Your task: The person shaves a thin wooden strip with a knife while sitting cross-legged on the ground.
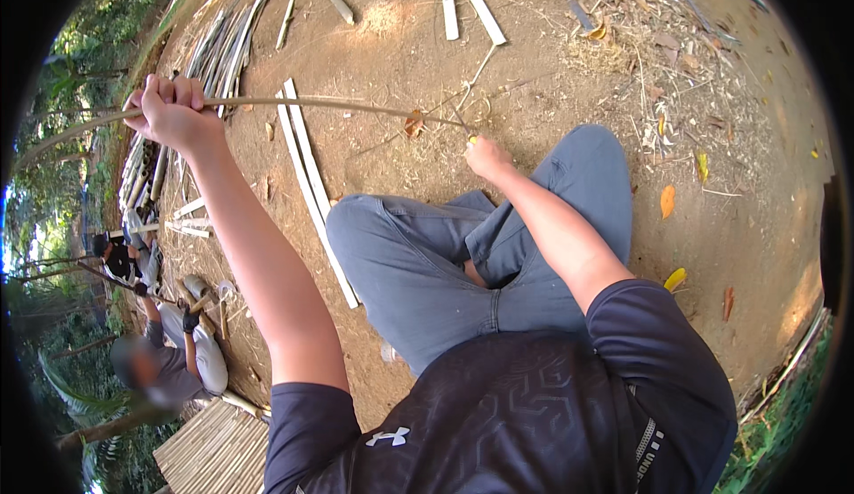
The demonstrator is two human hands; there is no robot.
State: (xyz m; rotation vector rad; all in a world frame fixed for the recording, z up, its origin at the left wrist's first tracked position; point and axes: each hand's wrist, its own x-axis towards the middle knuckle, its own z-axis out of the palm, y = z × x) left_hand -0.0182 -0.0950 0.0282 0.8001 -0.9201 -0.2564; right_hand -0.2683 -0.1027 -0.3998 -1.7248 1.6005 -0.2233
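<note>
My left hand [173, 113] is raised at the far left, its fingers wrapped round a long, thin, pale brown strip [302, 102] that looks like split bamboo or cane. The strip bows across in front of me, and its left end runs on past my fist. Over my right knee, my right hand [489, 157] is closed on a small tool with a bit of yellow handle [472, 139] showing, apparently a knife. Its thin dark blade [460, 118] meets the strip's right end. Most of the handle is hidden in my fist.
I sit cross-legged on bare earth. Two long pale slats [307, 174] lie left of my knees, two shorter slats [463, 0] farther ahead. Bamboo poles [222, 49] are piled at the left. Two other people [182, 352] work at the far left, near a slatted bamboo mat [218, 445].
</note>
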